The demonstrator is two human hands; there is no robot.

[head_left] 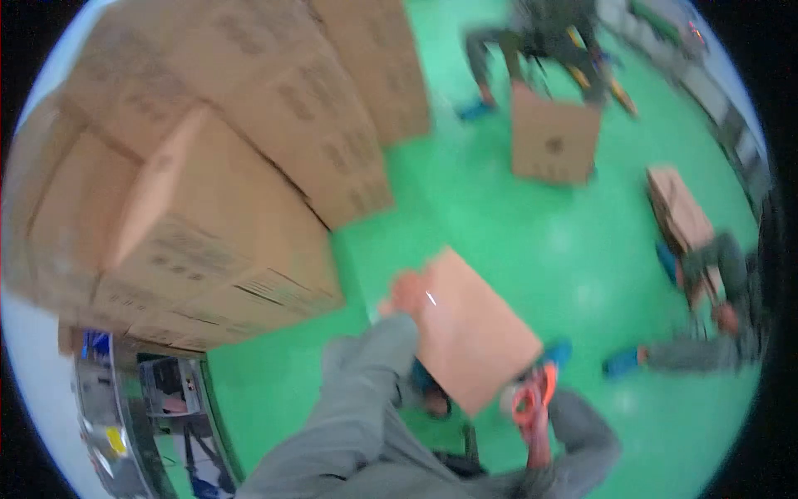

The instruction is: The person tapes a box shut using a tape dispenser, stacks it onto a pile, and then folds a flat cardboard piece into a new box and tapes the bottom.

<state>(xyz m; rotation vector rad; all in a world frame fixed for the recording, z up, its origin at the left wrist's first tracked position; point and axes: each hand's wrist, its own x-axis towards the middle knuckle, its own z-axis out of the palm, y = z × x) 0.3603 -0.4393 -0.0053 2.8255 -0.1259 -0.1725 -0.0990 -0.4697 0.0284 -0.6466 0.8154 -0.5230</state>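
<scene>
A cardboard box sits at the middle of the view, close to my feet, its plain brown face towards me. My left hand is at the upper left edge of this box, seemingly touching it; blur hides how its fingers lie. A small bright glint shows on the box beside that hand. Below the box's lower right corner, my right hand grips an orange tape dispenser. A pale round part, perhaps the tape roll, shows at its left side.
Large printed cartons are stacked high at the left. A metal shelf holding items stands at the lower left. One co-worker bends over a carton at the back; another person crouches at the right near a box. The floor is green.
</scene>
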